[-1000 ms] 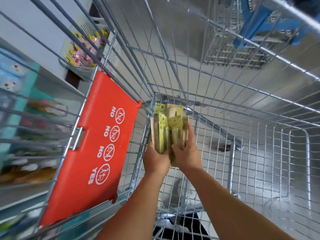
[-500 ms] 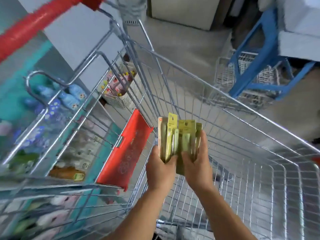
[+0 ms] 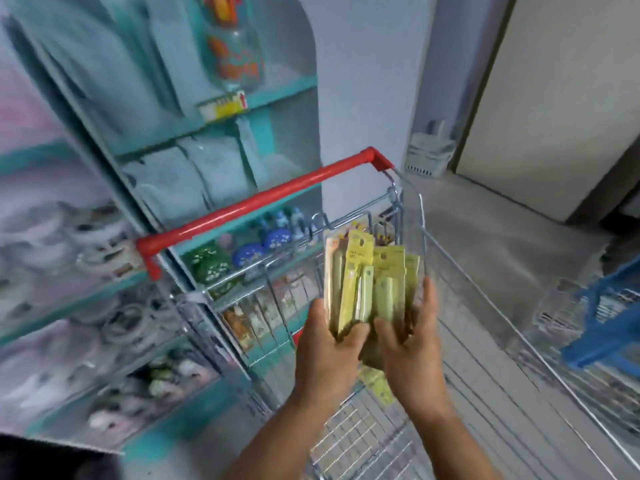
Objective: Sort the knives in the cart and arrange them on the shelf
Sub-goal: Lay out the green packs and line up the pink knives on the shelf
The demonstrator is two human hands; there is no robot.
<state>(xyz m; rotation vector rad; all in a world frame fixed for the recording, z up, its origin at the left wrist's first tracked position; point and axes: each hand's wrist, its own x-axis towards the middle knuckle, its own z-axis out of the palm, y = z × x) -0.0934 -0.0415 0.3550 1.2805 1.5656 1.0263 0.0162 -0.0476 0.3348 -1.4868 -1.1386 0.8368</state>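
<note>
A bundle of green and yellow knife packs (image 3: 370, 285) stands upright between both my hands, above the wire cart (image 3: 450, 265). My left hand (image 3: 325, 351) grips the bundle's lower left side. The right side and bottom of the bundle rest in my right hand (image 3: 412, 344), with fingers up along its edge. One more green pack (image 3: 375, 384) shows below my hands; whether it is held or lies in the cart, I cannot tell. The cart's red handle bar (image 3: 256, 206) runs across in front of the teal shelf unit (image 3: 221, 140).
The teal shelves on the left hold blurred goods: blue and green items (image 3: 242, 254), white ware, packets lower down. A white basket (image 3: 429, 157) stands on the floor by the back wall. A blue stool (image 3: 602, 317) is at the right, beyond the cart's side.
My view has swung up and left, from the cart's inside to the shelf. Both hands have lifted the bundle of knife packs out above the cart, still holding it together.
</note>
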